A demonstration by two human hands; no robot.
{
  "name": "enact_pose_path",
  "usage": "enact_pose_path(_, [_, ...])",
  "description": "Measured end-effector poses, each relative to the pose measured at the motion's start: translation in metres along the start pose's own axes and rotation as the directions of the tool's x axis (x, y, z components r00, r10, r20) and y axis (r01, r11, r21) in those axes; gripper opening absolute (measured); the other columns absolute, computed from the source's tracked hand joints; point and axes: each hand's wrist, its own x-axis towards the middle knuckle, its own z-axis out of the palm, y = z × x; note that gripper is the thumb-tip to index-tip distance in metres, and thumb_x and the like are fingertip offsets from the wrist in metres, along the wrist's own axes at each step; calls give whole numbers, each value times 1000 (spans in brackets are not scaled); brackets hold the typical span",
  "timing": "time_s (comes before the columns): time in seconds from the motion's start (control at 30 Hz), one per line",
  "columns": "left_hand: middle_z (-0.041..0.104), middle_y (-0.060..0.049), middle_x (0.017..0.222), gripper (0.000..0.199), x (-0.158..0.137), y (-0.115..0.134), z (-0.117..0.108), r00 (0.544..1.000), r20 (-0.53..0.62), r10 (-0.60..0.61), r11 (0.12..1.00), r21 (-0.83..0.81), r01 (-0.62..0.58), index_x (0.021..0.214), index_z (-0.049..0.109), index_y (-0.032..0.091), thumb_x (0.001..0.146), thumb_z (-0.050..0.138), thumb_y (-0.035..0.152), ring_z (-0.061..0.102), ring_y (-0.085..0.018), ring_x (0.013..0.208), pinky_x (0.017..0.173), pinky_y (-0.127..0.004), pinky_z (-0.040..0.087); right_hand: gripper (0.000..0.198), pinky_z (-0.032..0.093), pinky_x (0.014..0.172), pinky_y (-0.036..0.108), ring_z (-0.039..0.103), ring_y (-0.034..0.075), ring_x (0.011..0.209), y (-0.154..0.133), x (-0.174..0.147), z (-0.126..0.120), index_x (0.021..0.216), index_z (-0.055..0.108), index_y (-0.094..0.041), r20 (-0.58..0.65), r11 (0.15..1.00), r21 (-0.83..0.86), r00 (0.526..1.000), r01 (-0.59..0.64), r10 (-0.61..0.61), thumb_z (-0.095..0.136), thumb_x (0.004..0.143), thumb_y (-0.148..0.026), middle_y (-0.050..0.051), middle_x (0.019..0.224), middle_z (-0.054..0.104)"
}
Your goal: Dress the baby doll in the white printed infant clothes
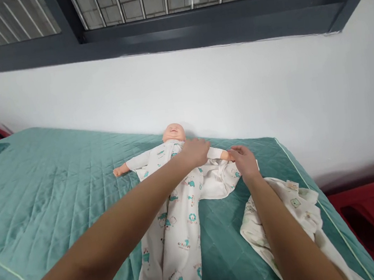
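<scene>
A baby doll (173, 133) lies on its back on a bed covered with a teal quilted cover (42, 185), head toward the white wall, arms spread wide. It wears a white printed sleepsuit (179, 231) whose front flap lies open to the doll's left side. The left hand (195, 151) rests palm down on the doll's chest just below the chin, seemingly to keep the body steady; its fingers are curled over the cloth, but whether they pinch it cannot be told. The right hand (245, 160) sits at the doll's outstretched wrist, fingers closed lightly about the sleeve end or the small hand there; the exact grip is hidden. A second printed garment (297, 203) lies crumpled under the right forearm, near the bed's edge. The doll's feet are cut off at the picture's bottom.
</scene>
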Motion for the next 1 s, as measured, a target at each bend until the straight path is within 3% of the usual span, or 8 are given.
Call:
enact_pose_path(0.13, [61, -7, 135, 35, -66, -36, 10, 919, -244, -310, 903, -378, 204, 125, 57, 23, 95, 45, 36, 56, -27, 124, 103, -43, 47, 31, 44, 102, 44, 60, 27, 113, -14, -8, 1, 109, 63, -17, -49, 989, -132, 996, 69, -76, 53, 82, -31, 13, 117, 67])
enact_pose_path(0.2, [60, -6, 138, 39, -100, -50, 29, 778, -260, -572, 695, -657, 292, 129, 56, 24, 96, 45, 42, 53, -25, 129, 108, -41, 44, 31, 38, 108, 45, 55, 28, 121, -25, -18, 6, 111, 63, -17, -54, 948, -246, 973, 203, -223, 50, 85, -27, 14, 123, 64])
enact_pose_path(0.27, [58, -6, 143, 45, -127, -58, 49, 674, -94, -733, 393, -867, 306, 132, 55, 25, 95, 48, 49, 52, -25, 133, 114, -40, 40, 29, 42, 102, 43, 59, 27, 112, -35, -30, 14, 111, 63, -18, 1, 898, -303, 943, 319, -334, 47, 89, -29, 13, 117, 66])
enact_pose_path(0.37, [56, -5, 146, 52, -145, -58, 69, 676, 114, -728, 43, -976, 212, 134, 56, 29, 92, 50, 59, 49, -27, 138, 115, -40, 39, 29, 48, 85, 39, 65, 23, 86, -44, -47, 32, 103, 64, -21, 223, 941, -187, 945, 283, -240, 47, 94, -43, 6, 94, 71])
enact_pose_path(0.53, [57, -4, 146, 56, -134, -56, 73, 740, 169, -651, -207, -977, 41, 136, 56, 30, 87, 60, 58, 52, -28, 136, 110, -38, 44, 43, 46, 91, 39, 64, 25, 102, -44, -61, 49, 107, 67, -24, 529, 989, -54, 844, 134, -86, 48, 94, -60, 4, 107, 72])
enact_pose_path(0.77, [57, -7, 143, 59, -101, -60, 89, 779, 69, -623, -185, -981, -61, 134, 57, 27, 86, 61, 61, 52, -29, 133, 111, -43, 43, 50, 49, 87, 37, 61, 26, 104, -36, -53, 46, 117, 65, -23, 421, 998, -5, 905, 61, -53, 52, 90, -64, 4, 108, 70])
enact_pose_path(0.9, [50, -11, 142, 53, -84, -69, 86, 678, -58, -733, 128, -990, 54, 130, 58, 22, 88, 59, 53, 48, -26, 134, 118, -41, 34, 52, 49, 86, 38, 61, 26, 101, -34, -52, 46, 118, 64, -23, 423, 998, -40, 906, 52, -30, 51, 90, -64, 4, 102, 70])
enact_pose_path(1.0, [52, -10, 137, 45, -69, -78, 76, 697, -186, -693, 341, -936, 89, 123, 63, 21, 88, 60, 48, 43, -25, 135, 119, -41, 30, 51, 46, 94, 41, 61, 26, 106, -36, -54, 46, 120, 63, -23, 433, 996, -75, 901, 57, -19, 48, 92, -64, 4, 109, 68])
